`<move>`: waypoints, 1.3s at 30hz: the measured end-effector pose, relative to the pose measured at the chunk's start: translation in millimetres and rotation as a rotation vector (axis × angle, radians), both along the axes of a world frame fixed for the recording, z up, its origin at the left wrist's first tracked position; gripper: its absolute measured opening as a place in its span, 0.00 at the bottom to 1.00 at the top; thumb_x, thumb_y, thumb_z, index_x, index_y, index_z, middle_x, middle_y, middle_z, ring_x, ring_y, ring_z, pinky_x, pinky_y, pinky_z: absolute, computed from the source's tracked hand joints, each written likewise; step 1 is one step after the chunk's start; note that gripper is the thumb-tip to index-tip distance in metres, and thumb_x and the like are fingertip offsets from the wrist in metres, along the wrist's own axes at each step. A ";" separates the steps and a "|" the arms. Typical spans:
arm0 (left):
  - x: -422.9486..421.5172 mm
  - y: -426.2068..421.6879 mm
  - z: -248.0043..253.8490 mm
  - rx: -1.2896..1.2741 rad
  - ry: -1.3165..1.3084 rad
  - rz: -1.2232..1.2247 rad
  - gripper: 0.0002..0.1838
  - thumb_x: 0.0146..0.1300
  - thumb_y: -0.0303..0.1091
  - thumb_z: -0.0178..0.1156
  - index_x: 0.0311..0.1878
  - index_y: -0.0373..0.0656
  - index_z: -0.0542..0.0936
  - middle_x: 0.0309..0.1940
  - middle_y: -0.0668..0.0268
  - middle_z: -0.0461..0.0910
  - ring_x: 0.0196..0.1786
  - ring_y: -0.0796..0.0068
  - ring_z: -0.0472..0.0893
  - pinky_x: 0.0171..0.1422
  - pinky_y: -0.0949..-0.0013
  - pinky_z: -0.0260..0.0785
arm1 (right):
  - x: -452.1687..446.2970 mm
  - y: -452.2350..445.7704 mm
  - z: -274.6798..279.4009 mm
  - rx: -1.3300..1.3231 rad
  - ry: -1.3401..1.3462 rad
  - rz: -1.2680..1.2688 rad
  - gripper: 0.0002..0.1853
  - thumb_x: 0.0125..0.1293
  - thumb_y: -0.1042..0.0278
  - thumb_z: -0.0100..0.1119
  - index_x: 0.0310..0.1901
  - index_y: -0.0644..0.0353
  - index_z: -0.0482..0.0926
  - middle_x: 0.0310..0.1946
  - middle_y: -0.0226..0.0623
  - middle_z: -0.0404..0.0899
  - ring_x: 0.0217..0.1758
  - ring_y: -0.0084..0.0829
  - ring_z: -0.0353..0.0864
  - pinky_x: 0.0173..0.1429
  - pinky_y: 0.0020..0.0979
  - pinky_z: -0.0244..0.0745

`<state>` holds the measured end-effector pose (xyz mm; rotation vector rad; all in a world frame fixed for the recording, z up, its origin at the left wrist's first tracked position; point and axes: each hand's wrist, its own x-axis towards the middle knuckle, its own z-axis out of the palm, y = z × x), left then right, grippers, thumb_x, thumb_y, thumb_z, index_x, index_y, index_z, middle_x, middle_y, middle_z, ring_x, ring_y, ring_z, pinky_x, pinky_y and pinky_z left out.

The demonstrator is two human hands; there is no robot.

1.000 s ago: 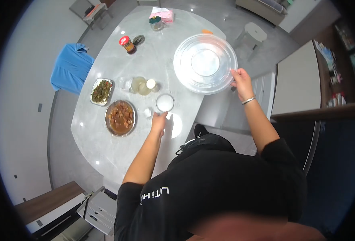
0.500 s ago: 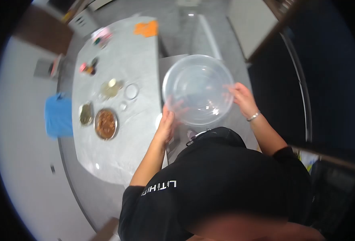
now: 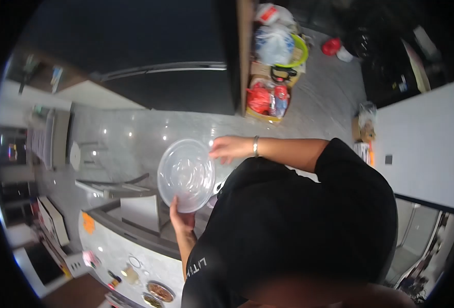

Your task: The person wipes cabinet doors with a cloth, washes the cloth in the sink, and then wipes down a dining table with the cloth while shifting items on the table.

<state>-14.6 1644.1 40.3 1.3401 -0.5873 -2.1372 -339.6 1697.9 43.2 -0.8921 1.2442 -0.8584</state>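
Observation:
A large, clear plastic bowl (image 3: 185,172) is held out in front of my body, above the floor beside the table. My left hand (image 3: 182,218) grips its lower rim, with the thumb along the outside and the other fingers partly hidden. At the upper right rim, my right hand (image 3: 231,148) has its fingertips on the edge, bent loosely; a bracelet circles that wrist. The bowl shows only reflections, with nothing visible in it.
The table (image 3: 103,236) at lower left carries a metal dish of brown food (image 3: 160,291), a dish of greens (image 3: 152,300) and an orange cloth (image 3: 88,223). Chairs (image 3: 116,189) stand beyond. A dark fridge-like cabinet (image 3: 165,90), bags (image 3: 274,45) and boxes (image 3: 269,100) line the far side.
My body and view have turned right, away from the table, which now lies at lower left. The bowl came along in both hands, and the bags and boxes have come into view.

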 end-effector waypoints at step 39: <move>-587.8 -15.9 -144.1 0.600 -0.262 -0.410 0.30 0.65 0.58 0.58 0.61 0.45 0.69 0.48 0.59 0.78 0.48 0.62 0.79 0.45 0.62 0.73 | -650.7 -56.0 -171.3 -0.012 1.075 -0.256 0.31 0.60 0.72 0.56 0.67 0.44 0.70 0.64 0.47 0.65 0.59 0.48 0.77 0.62 0.43 0.74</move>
